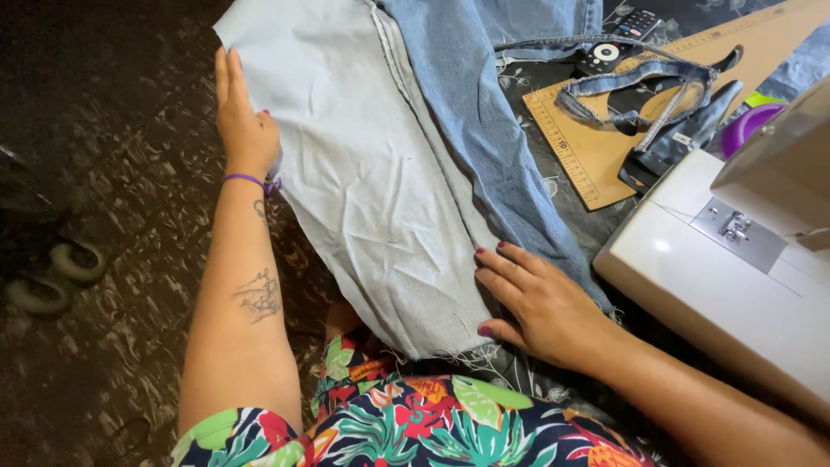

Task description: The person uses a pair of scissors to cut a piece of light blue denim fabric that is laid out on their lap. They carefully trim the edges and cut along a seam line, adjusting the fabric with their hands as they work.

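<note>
A pair of light blue jeans [380,156] lies inside out across the table edge, its frayed hem toward me. My left hand [242,121] lies flat against the far left edge of the denim, fingers together and pointing up. My right hand [540,303] presses flat on the near right side of the leg, close to the seam and the frayed hem. Neither hand grips the cloth; both rest on it.
A white sewing machine [718,277] stands at the right. Behind it lie a long wooden ruler [596,147], cut denim strips [640,86], a remote control [618,39] and a purple lid [748,125]. Sandals [52,277] sit on the dark patterned floor at the left.
</note>
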